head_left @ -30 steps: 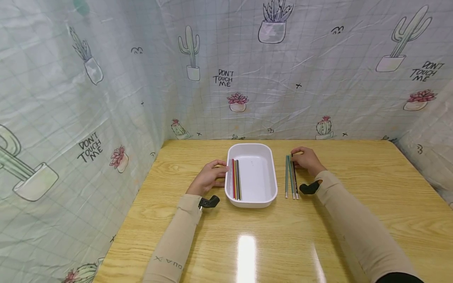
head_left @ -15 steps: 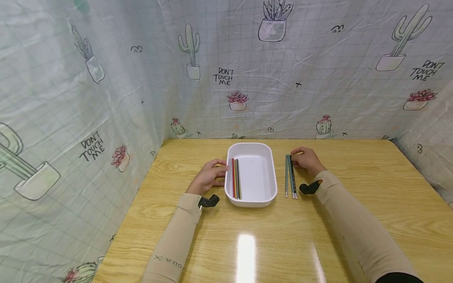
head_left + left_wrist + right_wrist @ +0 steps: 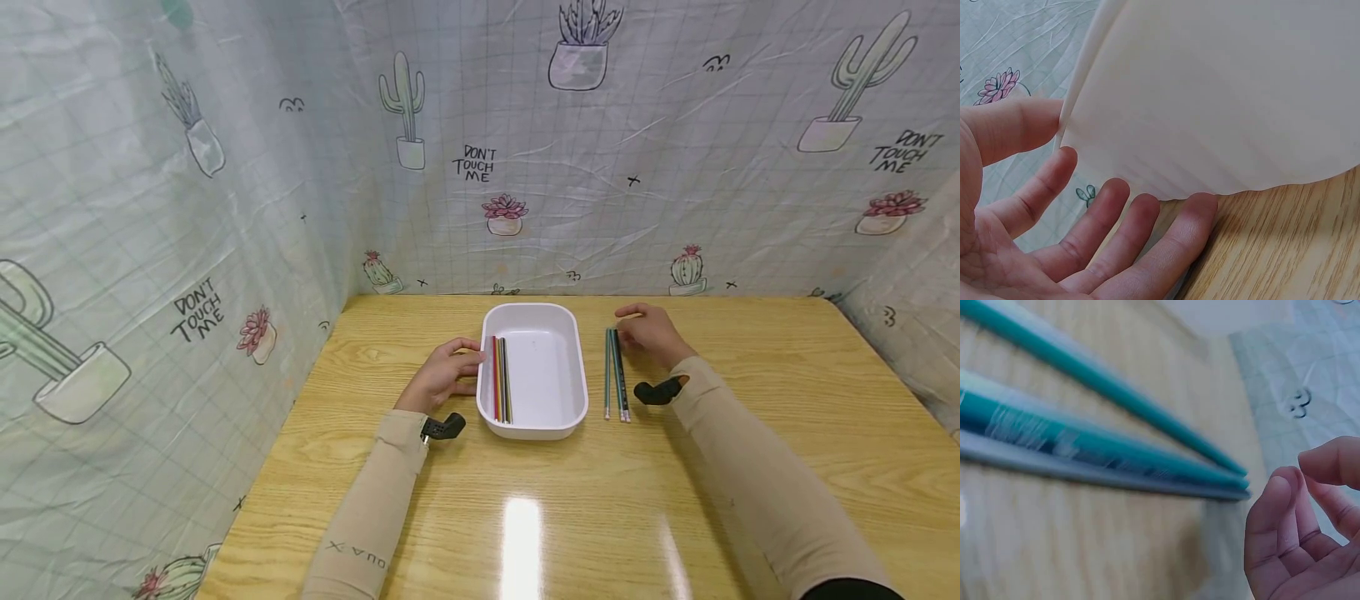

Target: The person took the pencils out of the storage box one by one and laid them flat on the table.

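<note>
A white plastic tray [image 3: 540, 367] stands on the wooden table with several coloured pencils [image 3: 501, 379] lying along its left inner side. My left hand [image 3: 438, 377] holds the tray's left wall; in the left wrist view its fingertips touch the outer wall [image 3: 1210, 100] and the thumb meets the rim. To the right of the tray, a green pencil [image 3: 607, 375] lies apart from a second green pencil [image 3: 618, 371] and a black pencil [image 3: 622, 385] set side by side. My right hand [image 3: 654, 335] hovers beside their far ends, fingers loosely curled, holding nothing; the right wrist view shows a gap from the pencils.
The wooden table [image 3: 420, 517] ends at the back against a cactus-print cloth [image 3: 555, 200]. More of this cloth hangs at the left. Small black wrist cameras [image 3: 445, 427] jut inward from both sleeves.
The black pencil has slid left against the nearby green one, with my right hand pressing at its far end. My right hand has since come off it. The left hand and tray stay put.
</note>
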A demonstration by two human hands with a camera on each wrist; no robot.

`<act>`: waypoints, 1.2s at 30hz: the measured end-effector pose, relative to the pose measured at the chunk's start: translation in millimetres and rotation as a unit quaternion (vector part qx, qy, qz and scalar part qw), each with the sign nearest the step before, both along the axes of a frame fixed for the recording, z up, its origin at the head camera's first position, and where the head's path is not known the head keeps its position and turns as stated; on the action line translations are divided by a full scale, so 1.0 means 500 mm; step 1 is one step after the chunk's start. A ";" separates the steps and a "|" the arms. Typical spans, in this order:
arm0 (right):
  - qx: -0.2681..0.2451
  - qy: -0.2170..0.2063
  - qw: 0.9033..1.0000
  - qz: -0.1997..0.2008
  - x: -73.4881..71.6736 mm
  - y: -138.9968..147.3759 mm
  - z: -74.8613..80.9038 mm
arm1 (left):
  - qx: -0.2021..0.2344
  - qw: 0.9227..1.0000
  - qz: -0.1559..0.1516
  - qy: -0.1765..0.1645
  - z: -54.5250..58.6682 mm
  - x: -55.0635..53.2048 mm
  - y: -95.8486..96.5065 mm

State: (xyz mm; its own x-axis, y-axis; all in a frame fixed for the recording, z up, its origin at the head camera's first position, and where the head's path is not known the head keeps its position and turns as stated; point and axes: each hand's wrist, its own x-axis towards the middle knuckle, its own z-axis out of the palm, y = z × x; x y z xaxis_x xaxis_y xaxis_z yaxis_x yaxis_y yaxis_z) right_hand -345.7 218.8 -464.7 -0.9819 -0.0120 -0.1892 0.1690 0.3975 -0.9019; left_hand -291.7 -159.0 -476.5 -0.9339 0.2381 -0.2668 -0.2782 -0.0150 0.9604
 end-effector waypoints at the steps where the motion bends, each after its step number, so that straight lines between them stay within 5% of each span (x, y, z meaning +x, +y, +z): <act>1: -0.002 0.003 1.000 0.005 0.000 -0.002 0.007 | -0.001 1.000 0.000 0.001 0.001 0.000 0.000; 17: -0.045 0.010 0.998 0.050 0.005 -0.077 0.099 | 0.000 1.000 0.001 0.002 0.001 0.000 -0.001; 36: -0.069 -0.004 0.996 0.051 -0.007 -0.211 0.126 | -0.005 1.000 0.000 -0.002 0.000 -0.004 -0.002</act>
State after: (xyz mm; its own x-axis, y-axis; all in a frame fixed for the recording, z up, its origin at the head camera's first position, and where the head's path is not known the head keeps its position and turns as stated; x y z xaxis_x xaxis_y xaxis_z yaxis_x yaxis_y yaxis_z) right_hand -349.4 113.3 -401.7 -0.9728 -0.1380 -0.1863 0.1409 0.2860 -0.9478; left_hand -293.5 -160.1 -476.4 -0.9331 0.2350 -0.2722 -0.2812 -0.0051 0.9596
